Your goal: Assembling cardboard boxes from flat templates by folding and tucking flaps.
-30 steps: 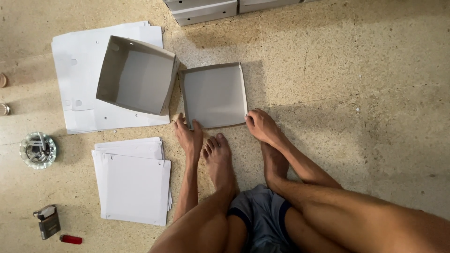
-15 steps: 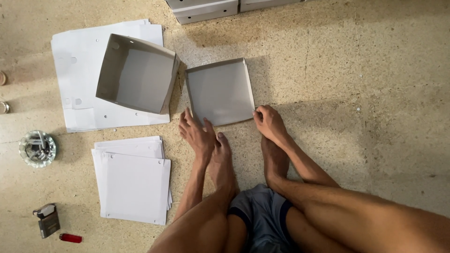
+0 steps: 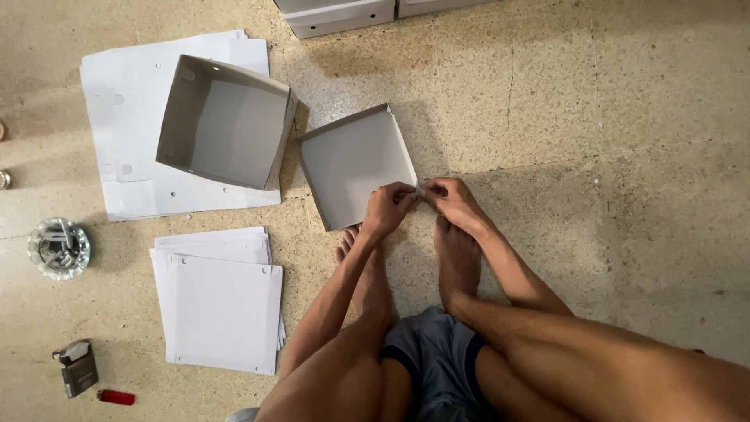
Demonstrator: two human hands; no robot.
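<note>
Both hands pinch the near right corner of a shallow grey card tray on the floor.

Taking the shallow tray [image 3: 353, 166] as the landmark: far to its left lie a glass ashtray [image 3: 58, 248], a small dark pack [image 3: 78, 369] and a red lighter [image 3: 116, 397]; nearer on the left, a stack of white sheets [image 3: 223, 309] and a deeper open box [image 3: 225, 121] resting on loose white card [image 3: 125, 172]. The tray looks light, thin and stiff enough to hold its walls, yet easily creased, so the folded corner seems the best place to grip. The left hand [image 3: 387, 209] curls at that corner, fingertips closed on the wall. The right hand [image 3: 453, 201] meets it from the right, fingers narrowly pinched on the same corner, wrists low over the feet.
</note>
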